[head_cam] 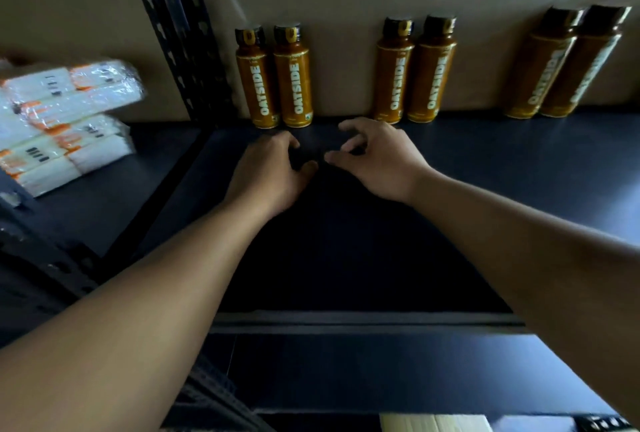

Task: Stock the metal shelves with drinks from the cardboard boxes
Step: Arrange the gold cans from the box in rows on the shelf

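Two bare forearms reach in from the bottom corners, crossing the dark front rail (pixel 363 322) of the unit, and the hands meet over the middle of the dark blue metal shelf board (pixel 519 161). Left hand (pixel 273 172) is knuckles-up, fingers half curled, thumb stuck out to the right, with nothing in its grasp. Right hand (pixel 377 158) mirrors it, fingers bent like a claw, thumb aimed back at the other thumb, and nothing held there either. The two thumb tips are near each other but apart, and it is too dark to tell whether any fingertip touches the board. Now the drinks: six brown plastic bottles (pixel 394 78) with black caps and white OATSIDE lettering stand upright along the back of the board against the beige wall, in three pairs. The left pair (pixel 291 85) is just beyond the left hand, beside the black perforated metal upright (pixel 173 33). The middle pair (pixel 426 78) is just beyond the right hand, and the right pair (pixel 568 61) stands well off to the right. Within each pair the bottles are side by side, and clear gaps separate the pairs. Over in the bay to the left lies a stack of white plastic-wrapped packs with orange markings (pixel 62 120), and below the rail a lower dark shelf board (pixel 381 369) shows
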